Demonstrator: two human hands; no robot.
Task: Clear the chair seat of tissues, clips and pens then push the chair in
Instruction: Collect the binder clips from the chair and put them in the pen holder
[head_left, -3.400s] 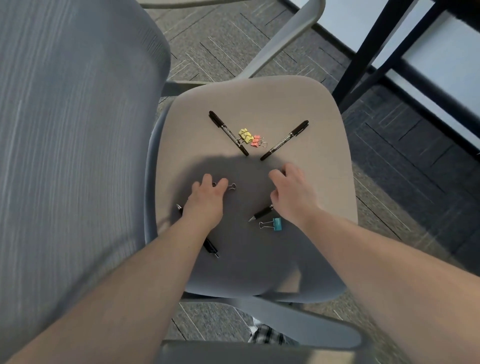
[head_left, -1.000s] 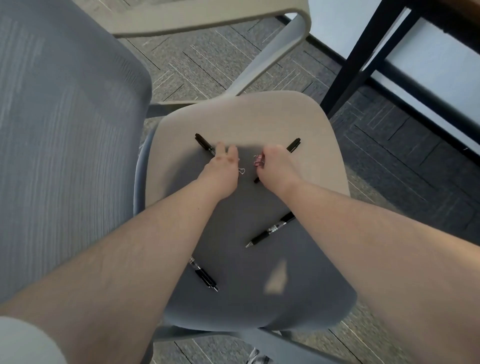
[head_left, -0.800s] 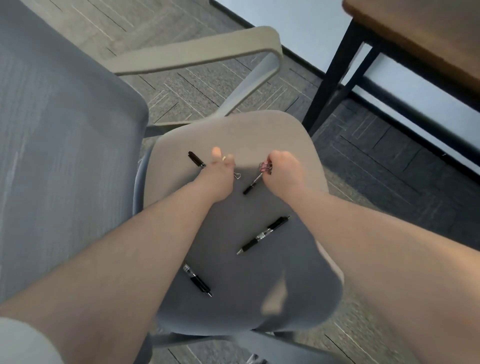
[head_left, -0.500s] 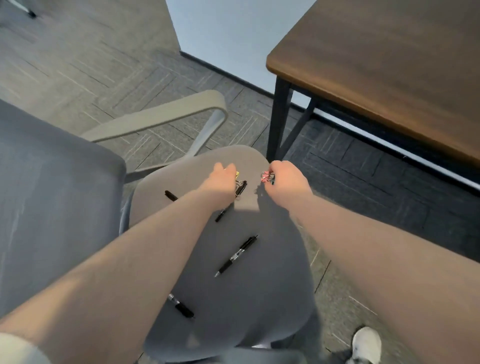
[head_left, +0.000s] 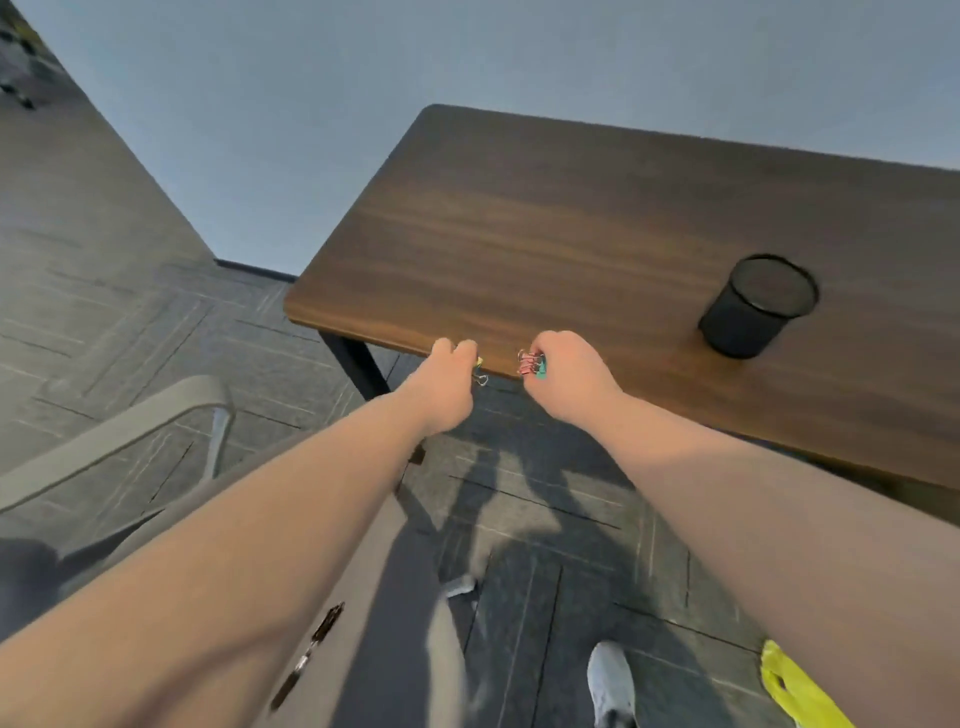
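Both hands are raised at the near edge of the brown wooden desk (head_left: 597, 218). My left hand (head_left: 447, 387) is closed around binder clips (head_left: 479, 371); a yellow body and a wire handle stick out. My right hand (head_left: 569, 376) is closed around a pink and a teal binder clip (head_left: 532, 362). Below my arms lies the beige chair seat (head_left: 384, 597), mostly hidden. One black pen (head_left: 309, 652) shows on it beside my left forearm. No tissues are visible.
A black mesh pen cup (head_left: 756, 306) stands on the desk to the right. The chair's grey armrest (head_left: 119, 436) is at the left. A black desk leg (head_left: 356, 366) drops to the carpet. A shoe (head_left: 610, 683) and a yellow-green bag (head_left: 800, 691) are lower right.
Both hands lifted off the seat with clips in them and moved up and forward to the desk edge. The view tilted up, so the desk top and pen cup came into sight.
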